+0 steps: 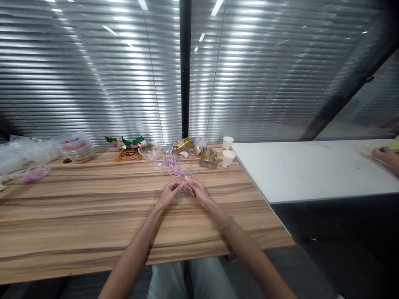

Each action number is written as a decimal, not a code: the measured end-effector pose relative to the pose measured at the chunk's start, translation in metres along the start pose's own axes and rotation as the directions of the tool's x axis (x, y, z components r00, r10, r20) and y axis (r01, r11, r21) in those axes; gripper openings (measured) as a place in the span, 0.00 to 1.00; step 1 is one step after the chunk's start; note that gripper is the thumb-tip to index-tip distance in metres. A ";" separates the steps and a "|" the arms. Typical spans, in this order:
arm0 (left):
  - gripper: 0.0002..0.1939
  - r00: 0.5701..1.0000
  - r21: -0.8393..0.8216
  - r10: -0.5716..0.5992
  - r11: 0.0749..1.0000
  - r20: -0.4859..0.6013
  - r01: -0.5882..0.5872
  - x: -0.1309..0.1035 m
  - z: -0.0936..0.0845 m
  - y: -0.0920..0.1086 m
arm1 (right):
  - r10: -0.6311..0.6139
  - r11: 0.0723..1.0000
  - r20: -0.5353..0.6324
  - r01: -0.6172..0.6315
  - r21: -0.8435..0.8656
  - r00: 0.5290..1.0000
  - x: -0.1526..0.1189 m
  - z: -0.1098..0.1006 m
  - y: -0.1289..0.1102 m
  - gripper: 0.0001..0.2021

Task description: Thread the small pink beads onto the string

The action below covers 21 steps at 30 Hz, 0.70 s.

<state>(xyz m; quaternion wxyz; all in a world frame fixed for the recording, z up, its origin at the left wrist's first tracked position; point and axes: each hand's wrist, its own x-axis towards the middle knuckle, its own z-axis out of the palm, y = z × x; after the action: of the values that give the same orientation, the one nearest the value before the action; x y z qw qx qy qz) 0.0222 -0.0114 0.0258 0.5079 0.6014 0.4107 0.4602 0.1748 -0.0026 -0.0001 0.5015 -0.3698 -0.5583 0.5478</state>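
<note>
My left hand (171,192) and my right hand (198,191) meet over the wooden table, fingertips close together. Both are closed in a pinch, and whatever lies between the fingers is too small to make out. Just beyond them spreads a pile of small pink, purple and bluish pieces (177,169), which look like paper clips or beads. A few loose greenish pieces (181,202) lie on the wood below the hands. At the far end of the pile is a small clear container (169,153), apparently tipped toward me.
Along the back stand a clear bowl (150,152), green snack bags (126,142), gold packages (208,158) and two paper cups (228,158). Stacked plastic tubs (76,147) and clear bags (28,153) sit at left. Another person's hand (386,154) rests over the white table (311,172).
</note>
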 end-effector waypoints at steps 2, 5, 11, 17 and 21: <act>0.14 0.998 -0.095 -0.058 0.994 -0.032 0.055 0.002 0.002 -0.004 | -0.063 0.992 -0.014 0.061 -0.107 0.998 -0.002 0.001 -0.003 0.20; 0.14 0.985 -0.280 -0.163 0.949 -0.048 0.144 0.005 0.005 -0.009 | -0.150 0.932 0.039 0.154 -0.327 0.988 -0.004 0.000 -0.005 0.19; 0.14 0.961 -0.413 -0.260 0.888 -0.090 0.202 0.007 0.002 -0.015 | -0.261 0.630 0.265 0.372 -0.682 0.928 -0.008 -0.009 -0.004 0.14; 0.15 0.986 -0.200 -0.073 0.979 -0.148 0.042 0.006 -0.002 -0.019 | -0.246 0.486 0.307 0.391 -0.782 0.920 -0.012 -0.010 -0.006 0.20; 0.14 0.992 -0.057 0.043 0.997 -0.115 -0.050 0.005 -0.004 -0.019 | -0.227 0.454 0.299 0.373 -0.809 0.927 -0.014 -0.008 -0.008 0.21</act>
<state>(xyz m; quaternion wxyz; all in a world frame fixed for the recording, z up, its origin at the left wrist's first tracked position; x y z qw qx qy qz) 0.0186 -0.0032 0.0080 0.4905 0.5681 0.4109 0.5175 0.1869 -0.0147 0.0050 0.2995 -0.4217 -0.8460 0.1296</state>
